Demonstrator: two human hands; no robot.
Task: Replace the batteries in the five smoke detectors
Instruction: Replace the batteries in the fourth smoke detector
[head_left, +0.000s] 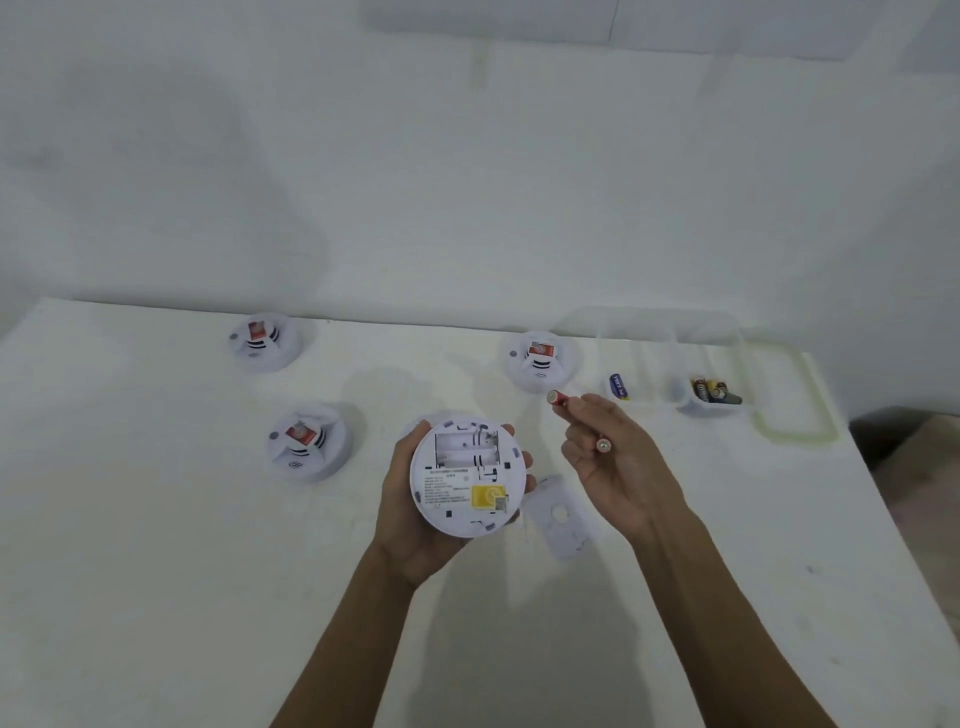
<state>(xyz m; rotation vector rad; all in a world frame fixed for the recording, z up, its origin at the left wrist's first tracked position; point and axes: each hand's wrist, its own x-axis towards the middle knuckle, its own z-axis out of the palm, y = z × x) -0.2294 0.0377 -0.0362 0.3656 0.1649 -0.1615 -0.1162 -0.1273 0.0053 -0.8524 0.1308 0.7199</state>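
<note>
Surface: we work at a white table (156, 545); its far edge meets a plain white wall (467, 182), and the right edge drops to a darker floor.
Left hand (415, 512): we cradle the held detector (464, 476) from beneath, fingers curled round its rim, back side up, battery bay showing no cells.
Right hand (615, 465): fingers closed on two red batteries (558, 398), just right of the held detector.
Cover plate (558, 514): flat on the table between our wrists.
Other detectors: far-left detector (265, 340), near-left detector (306, 441), far-right detector (540, 361), all resting on the table.
Clear box (727, 338): far right by the wall; loose batteries (714, 391) inside.
</note>
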